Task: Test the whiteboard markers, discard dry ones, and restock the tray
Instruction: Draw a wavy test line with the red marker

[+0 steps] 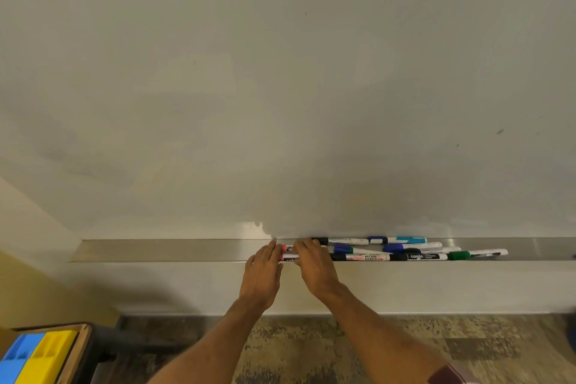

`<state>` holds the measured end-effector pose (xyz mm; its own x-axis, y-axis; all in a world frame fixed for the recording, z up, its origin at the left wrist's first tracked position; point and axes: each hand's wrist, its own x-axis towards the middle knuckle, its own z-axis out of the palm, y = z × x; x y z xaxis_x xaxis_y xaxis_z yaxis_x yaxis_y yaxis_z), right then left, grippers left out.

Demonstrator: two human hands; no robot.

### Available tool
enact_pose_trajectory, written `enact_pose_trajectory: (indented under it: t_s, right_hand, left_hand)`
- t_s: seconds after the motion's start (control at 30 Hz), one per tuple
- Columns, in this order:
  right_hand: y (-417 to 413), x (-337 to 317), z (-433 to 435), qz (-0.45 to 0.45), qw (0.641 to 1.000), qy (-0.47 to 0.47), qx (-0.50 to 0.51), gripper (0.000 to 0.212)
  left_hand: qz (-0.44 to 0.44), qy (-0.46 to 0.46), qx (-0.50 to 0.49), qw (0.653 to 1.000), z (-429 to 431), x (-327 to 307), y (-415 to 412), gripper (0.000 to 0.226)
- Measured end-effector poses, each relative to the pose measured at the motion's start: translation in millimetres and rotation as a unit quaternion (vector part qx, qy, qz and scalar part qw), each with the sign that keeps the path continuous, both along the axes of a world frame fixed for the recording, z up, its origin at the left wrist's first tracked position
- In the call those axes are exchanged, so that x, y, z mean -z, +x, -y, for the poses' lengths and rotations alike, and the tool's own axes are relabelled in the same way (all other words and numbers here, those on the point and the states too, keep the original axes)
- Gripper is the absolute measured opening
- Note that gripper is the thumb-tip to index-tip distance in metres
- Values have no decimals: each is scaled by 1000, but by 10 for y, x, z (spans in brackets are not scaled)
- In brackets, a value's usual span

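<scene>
Fingers of your left hand (263,268) lay nearly straight against two red-capped markers (288,249); your right hand (311,265) curved over their white barrels, grip impossible to tell. Both sat in the smooth metal tray (156,250) under the whiteboard (280,87), beside other markers (417,256).

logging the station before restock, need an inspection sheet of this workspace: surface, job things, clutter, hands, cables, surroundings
surface: long metal marker tray beneath the white whiteboard, which shows faint smudges.
job's things: about ten capped whiteboard markers lying loosely in the tray, from two red-capped markers at the left to a green-capped marker at the right.
clutter: nothing seen.
hands: left hand and right hand both rest on the red-capped markers; grip cannot be told.
cables: nothing seen.
surroundings: blue and yellow plastic organisers in a cardboard box at lower left; mottled floor below.
</scene>
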<state>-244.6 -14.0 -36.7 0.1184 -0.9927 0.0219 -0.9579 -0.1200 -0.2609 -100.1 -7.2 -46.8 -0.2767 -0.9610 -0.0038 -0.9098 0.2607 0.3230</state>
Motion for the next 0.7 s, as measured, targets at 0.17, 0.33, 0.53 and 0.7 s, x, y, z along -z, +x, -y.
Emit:
enact_pose_trajectory:
  t_s: [0.17, 0.33, 0.53, 0.7]
  right_hand:
    - [3, -32, -9, -16, 1000, -3, -5, 32]
    - [0, -77, -83, -18, 999, -24, -34, 36]
    - [-20, -238, -141, 22, 996, -63, -54, 33]
    - [-153, -386, -122, -20, 996, -46, -80, 33]
  left_hand:
    - [-25, -8, 11, 1000, -3, -50, 3, 50]
    - [-12, -29, 11, 999, 16, -91, 27, 39]
    - [-8, -94, 56, 994, 49, -261, 13, 36]
    - [9, -129, 118, 985, 113, -430, -28, 40]
